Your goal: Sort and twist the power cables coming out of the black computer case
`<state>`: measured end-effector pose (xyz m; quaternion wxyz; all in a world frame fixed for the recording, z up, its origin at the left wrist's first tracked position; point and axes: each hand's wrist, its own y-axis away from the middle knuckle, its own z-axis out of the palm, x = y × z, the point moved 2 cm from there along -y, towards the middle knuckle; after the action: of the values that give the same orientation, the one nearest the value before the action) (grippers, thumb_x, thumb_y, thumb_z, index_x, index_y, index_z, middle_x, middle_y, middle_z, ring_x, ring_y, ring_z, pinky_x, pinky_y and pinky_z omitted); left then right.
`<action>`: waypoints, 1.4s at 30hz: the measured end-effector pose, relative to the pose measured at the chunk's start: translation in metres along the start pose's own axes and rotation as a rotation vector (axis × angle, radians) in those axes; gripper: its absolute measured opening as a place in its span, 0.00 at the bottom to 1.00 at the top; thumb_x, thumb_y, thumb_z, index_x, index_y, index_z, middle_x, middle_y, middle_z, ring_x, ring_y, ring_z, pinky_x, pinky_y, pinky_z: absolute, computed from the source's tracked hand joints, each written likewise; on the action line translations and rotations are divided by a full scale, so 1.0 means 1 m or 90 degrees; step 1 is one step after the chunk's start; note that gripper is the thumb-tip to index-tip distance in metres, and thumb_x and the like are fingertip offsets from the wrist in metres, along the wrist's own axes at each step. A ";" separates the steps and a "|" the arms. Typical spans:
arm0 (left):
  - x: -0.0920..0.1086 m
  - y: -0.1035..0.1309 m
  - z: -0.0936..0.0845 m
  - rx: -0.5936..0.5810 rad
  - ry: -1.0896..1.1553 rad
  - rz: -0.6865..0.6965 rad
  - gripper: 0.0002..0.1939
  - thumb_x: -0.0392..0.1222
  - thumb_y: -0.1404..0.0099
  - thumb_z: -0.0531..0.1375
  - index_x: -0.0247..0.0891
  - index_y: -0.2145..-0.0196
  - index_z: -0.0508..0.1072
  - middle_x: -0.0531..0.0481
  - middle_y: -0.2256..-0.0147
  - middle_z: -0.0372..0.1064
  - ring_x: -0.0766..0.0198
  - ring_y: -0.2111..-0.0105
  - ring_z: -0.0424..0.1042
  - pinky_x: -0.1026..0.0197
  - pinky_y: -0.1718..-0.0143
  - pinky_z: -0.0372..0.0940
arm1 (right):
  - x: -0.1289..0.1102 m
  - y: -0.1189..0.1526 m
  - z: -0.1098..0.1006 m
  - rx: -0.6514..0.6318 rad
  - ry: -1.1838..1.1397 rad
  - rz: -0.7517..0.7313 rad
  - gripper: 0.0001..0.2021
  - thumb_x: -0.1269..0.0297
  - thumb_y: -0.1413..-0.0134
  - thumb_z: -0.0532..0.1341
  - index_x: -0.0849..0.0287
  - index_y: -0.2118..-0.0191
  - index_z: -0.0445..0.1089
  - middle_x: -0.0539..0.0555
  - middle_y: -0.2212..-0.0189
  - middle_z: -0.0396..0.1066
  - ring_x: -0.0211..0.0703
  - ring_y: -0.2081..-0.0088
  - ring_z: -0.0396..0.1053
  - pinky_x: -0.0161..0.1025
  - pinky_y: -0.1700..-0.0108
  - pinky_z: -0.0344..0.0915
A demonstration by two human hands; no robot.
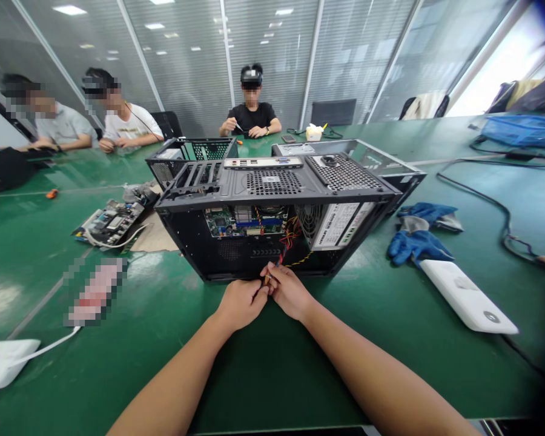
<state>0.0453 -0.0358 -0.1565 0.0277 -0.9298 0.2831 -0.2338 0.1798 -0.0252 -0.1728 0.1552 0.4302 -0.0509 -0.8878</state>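
Observation:
Straight ahead on the green table lies a black computer case, its open side facing me. Inside it I see a motherboard, a power supply with a white label, and a bundle of coloured cables running out toward me. My left hand and my right hand meet at the near edge of the case. Both are closed, pinching the ends of the cables between their fingertips. The connector at the cable ends is mostly hidden by the fingers.
At left lie a loose circuit board on cardboard and a blurred-out phone on a white cord. Blue gloves and a white power bank lie at right. More case parts stand behind. Several people sit around the table.

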 end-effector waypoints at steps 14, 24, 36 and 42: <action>0.002 0.002 -0.004 -0.010 -0.010 -0.002 0.16 0.43 0.30 0.48 0.37 0.73 0.69 0.52 0.76 0.68 0.67 0.77 0.66 0.64 0.73 0.52 | 0.001 0.000 -0.001 -0.012 -0.001 -0.011 0.17 0.49 0.54 0.68 0.60 0.74 0.72 0.42 0.87 0.49 0.32 0.80 0.51 0.35 0.73 0.52; -0.001 0.000 -0.001 0.016 -0.128 0.013 0.19 0.46 0.30 0.48 0.37 0.74 0.69 0.49 0.77 0.69 0.63 0.76 0.67 0.62 0.73 0.53 | 0.001 0.000 0.000 -0.006 -0.003 -0.009 0.17 0.48 0.56 0.69 0.60 0.74 0.72 0.42 0.86 0.49 0.32 0.80 0.50 0.34 0.73 0.52; 0.001 0.001 -0.002 0.001 -0.071 0.003 0.16 0.43 0.30 0.49 0.37 0.72 0.69 0.49 0.75 0.69 0.64 0.75 0.68 0.63 0.72 0.56 | 0.002 -0.001 -0.001 0.003 -0.006 -0.004 0.17 0.49 0.56 0.69 0.59 0.74 0.72 0.42 0.87 0.51 0.32 0.81 0.50 0.35 0.74 0.53; 0.000 0.000 -0.002 0.004 -0.099 0.005 0.16 0.44 0.31 0.50 0.36 0.73 0.69 0.49 0.75 0.69 0.63 0.74 0.68 0.63 0.72 0.56 | 0.002 -0.001 -0.001 -0.002 -0.011 -0.011 0.17 0.49 0.55 0.69 0.59 0.73 0.72 0.42 0.87 0.50 0.31 0.81 0.49 0.34 0.73 0.53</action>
<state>0.0446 -0.0357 -0.1543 0.0530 -0.9440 0.2828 -0.1615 0.1790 -0.0245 -0.1757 0.1481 0.4230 -0.0471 -0.8927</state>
